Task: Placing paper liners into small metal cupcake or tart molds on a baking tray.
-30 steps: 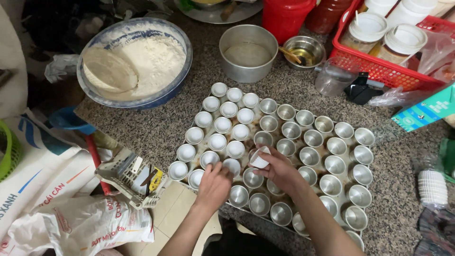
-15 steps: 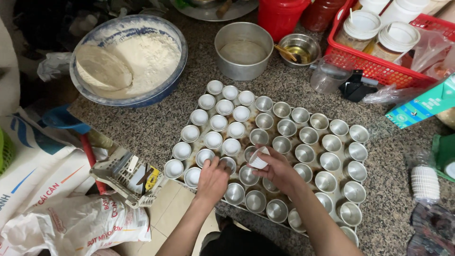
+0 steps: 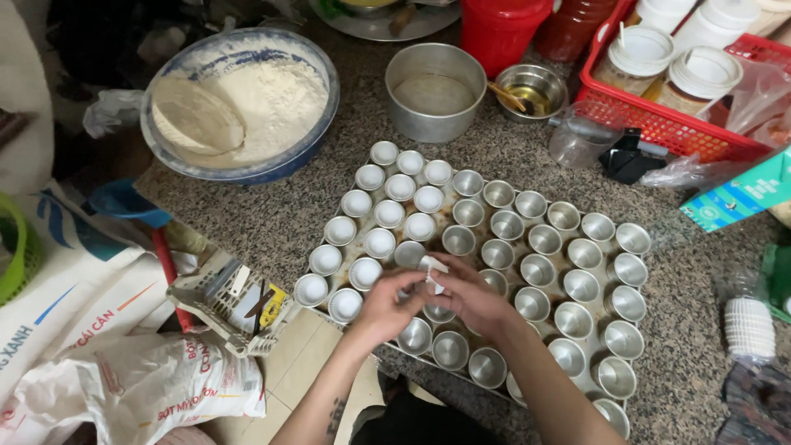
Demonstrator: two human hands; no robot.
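paper liners (image 3: 432, 272) sit pinched between my left hand (image 3: 386, 306) and right hand (image 3: 471, 298), fingertips pressed together over the metal tray (image 3: 638, 346) at 6 o'clock. thin white paper could tear or drop two at once. shiny round tin cups (image 3: 540, 270) at 3, lined white cups (image 3: 379, 242) at 10, chalky flour bowl (image 3: 321, 124) at 11.

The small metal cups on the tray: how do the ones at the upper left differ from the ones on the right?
The upper-left cups are lined with white paper and look white inside; the right-hand cups are bare, shiny metal. The lined cups are few, a cluster of three rows at one corner; the bare cups fill most of the tray. Both stand upright, same size. The left hand and right hand hold a white liner between them.
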